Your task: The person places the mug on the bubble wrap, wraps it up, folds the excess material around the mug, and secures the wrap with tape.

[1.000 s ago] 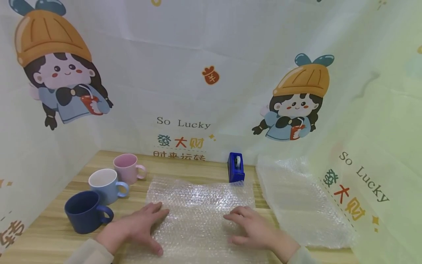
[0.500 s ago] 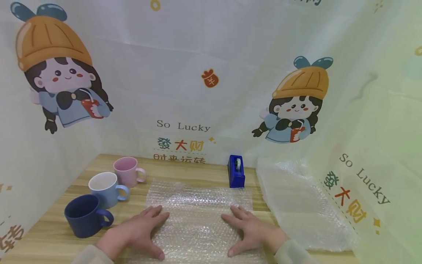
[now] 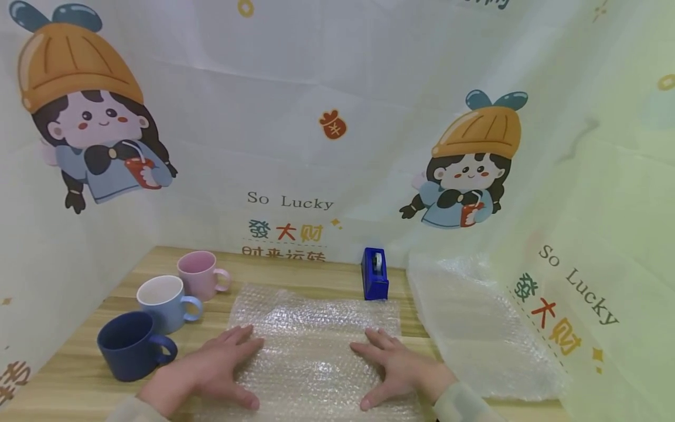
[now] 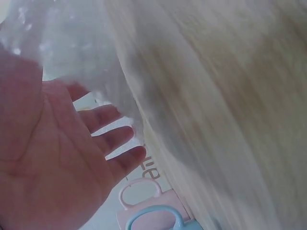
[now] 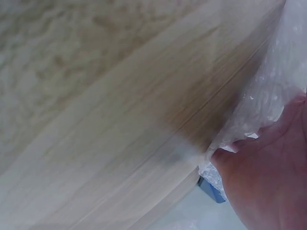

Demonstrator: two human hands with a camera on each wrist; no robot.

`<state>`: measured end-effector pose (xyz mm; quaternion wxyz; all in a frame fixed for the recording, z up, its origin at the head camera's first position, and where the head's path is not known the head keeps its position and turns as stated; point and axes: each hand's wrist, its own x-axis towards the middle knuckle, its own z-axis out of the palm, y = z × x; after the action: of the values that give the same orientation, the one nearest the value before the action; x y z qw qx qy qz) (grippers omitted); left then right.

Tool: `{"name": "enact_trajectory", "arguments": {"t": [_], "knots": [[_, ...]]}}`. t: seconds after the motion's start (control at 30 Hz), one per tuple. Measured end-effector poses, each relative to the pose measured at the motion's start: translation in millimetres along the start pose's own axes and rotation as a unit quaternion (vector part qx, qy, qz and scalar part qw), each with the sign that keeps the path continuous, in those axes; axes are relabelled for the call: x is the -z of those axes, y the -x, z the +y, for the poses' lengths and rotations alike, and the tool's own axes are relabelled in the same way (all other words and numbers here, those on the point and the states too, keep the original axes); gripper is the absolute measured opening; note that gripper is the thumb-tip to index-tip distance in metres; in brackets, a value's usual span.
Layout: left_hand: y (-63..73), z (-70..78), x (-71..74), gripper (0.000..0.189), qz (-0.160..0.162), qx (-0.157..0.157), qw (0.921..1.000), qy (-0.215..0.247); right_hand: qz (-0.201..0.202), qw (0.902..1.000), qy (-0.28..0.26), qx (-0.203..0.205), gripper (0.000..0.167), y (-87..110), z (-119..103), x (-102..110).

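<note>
A sheet of clear bubble wrap [image 3: 316, 340] lies spread on the wooden table in front of me. My left hand [image 3: 218, 366] rests on its left side, fingers spread and thumb pointing inward. On the right side, my right hand [image 3: 392, 366] rests the same way, its fingers pointing toward the back. In the left wrist view, the fingertips of the left hand [image 4: 72, 143] touch the wrap's edge. In the right wrist view, the right hand [image 5: 268, 167] lies along the wrap, most of its fingers hidden.
Left of the wrap stand a navy mug [image 3: 129, 351], a light blue mug [image 3: 166, 310] and a pink mug [image 3: 200, 281]. A blue tape dispenser [image 3: 375, 278] stands behind it. More bubble wrap [image 3: 480, 334] lies at the right, against the printed cloth wall [image 3: 285, 135].
The right hand has settled into a flatter, wider spread on the wrap's right side. The left hand has barely moved. The head view has tilted up slightly and then shifted a little to the right.
</note>
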<state>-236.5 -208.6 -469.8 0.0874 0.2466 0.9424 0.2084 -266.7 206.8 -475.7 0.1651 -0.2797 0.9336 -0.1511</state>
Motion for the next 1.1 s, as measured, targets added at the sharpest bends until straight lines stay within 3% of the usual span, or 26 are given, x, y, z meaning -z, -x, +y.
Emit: {"name": "enact_trajectory", "arguments": {"t": [0.43, 0.57, 0.67, 0.77, 0.9, 0.93, 1.0, 1.1], "knots": [[1.9, -2.2, 4.4, 0.105, 0.023, -0.02, 0.9994, -0.012, 0.004, 1.0, -0.005, 0.001, 0.111, 2.1, -0.5, -1.1], [9.3, -3.0, 14.1, 0.098, 0.066, -0.026, 0.9971, -0.027, 0.008, 0.9999, -0.007, -0.001, 0.111, 2.0, -0.3, -2.5], [19.7, -5.3, 30.3, 0.09, 0.134, -0.014, 0.9893, -0.054, 0.012, 0.9999, -0.006, 0.0, 0.112, 1.4, 0.0, -3.2], [34.7, -12.5, 51.5, 0.078, 0.22, 0.015, 0.9714, -0.088, 0.011, 0.9999, -0.006, -0.001, 0.112, 0.6, 0.4, -3.1], [59.6, -33.1, 72.3, 0.075, 0.338, 0.077, 0.9325, -0.1, 0.008, 1.0, -0.002, -0.005, 0.111, 0.1, 1.2, -2.2], [66.0, -39.5, 75.9, 0.079, 0.355, 0.104, 0.9242, -0.096, 0.008, 0.9999, -0.001, -0.006, 0.111, 0.2, 1.4, -1.9], [78.2, -53.2, 80.0, 0.093, 0.364, 0.173, 0.9113, -0.084, 0.008, 0.9999, 0.0, -0.007, 0.111, 0.6, 1.7, -1.3], [94.3, -73.5, 82.6, 0.12, 0.305, 0.293, 0.9043, -0.055, 0.007, 1.0, -0.001, -0.007, 0.111, 1.8, 1.0, 0.5]]}}
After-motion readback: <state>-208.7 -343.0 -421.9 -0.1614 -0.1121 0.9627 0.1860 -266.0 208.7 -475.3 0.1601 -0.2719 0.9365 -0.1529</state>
